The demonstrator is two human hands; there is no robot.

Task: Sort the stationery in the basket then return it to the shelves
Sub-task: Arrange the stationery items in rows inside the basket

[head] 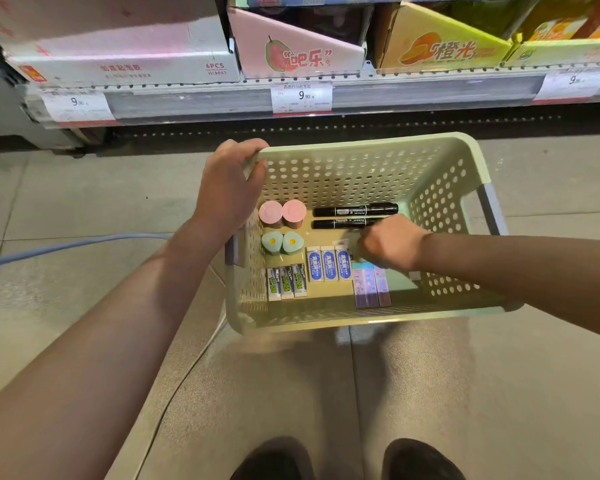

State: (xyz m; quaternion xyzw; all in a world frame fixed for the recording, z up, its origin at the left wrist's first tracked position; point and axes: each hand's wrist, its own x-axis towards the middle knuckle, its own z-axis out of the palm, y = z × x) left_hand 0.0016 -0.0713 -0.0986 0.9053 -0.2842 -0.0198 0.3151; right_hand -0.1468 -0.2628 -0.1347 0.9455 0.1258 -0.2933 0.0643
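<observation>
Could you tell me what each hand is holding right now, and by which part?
The left hand grips the basket by its far-left rim corner. The right hand is curled inside; whether it holds anything cannot be told.

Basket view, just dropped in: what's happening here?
A person is sorting stationery in a green basket on the floor below the shelves. The left hand grips its rim; the right hand is curled, reaching among the items. Black markers, blue erasers and the rest lie grouped by kind.
</observation>
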